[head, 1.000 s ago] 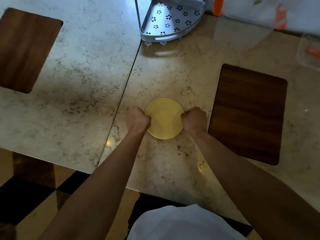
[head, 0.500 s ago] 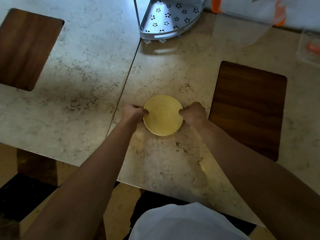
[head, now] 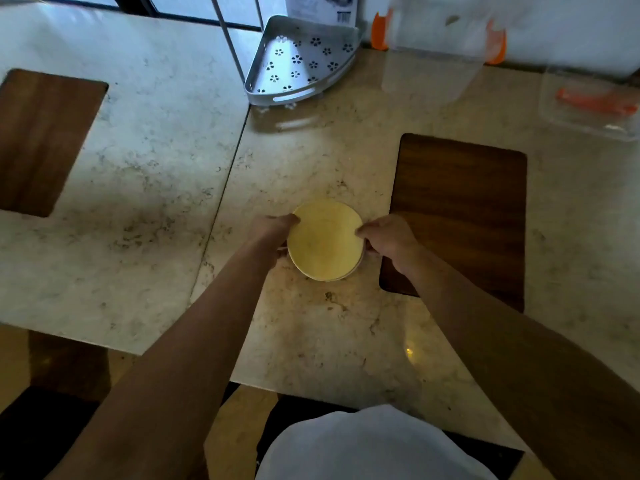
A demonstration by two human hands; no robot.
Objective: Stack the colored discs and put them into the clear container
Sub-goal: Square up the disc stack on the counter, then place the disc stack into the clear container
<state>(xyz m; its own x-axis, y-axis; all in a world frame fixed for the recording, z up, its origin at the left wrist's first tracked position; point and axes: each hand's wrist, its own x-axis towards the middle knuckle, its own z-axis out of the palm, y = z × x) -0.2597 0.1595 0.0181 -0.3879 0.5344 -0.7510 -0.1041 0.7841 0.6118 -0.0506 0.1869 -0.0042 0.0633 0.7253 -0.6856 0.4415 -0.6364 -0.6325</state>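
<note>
Your left hand (head: pixel 273 230) and right hand (head: pixel 389 237) grasp the stack of discs (head: pixel 325 240) by opposite edges — yellow one on top. The clear container (head: pixel 433 60) stands at the upper right of the frame, well apart.

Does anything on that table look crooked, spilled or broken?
Nothing stands out. The yellow disc stack sits neatly between the left hand and right hand; the clear container stands upright at the back.
</note>
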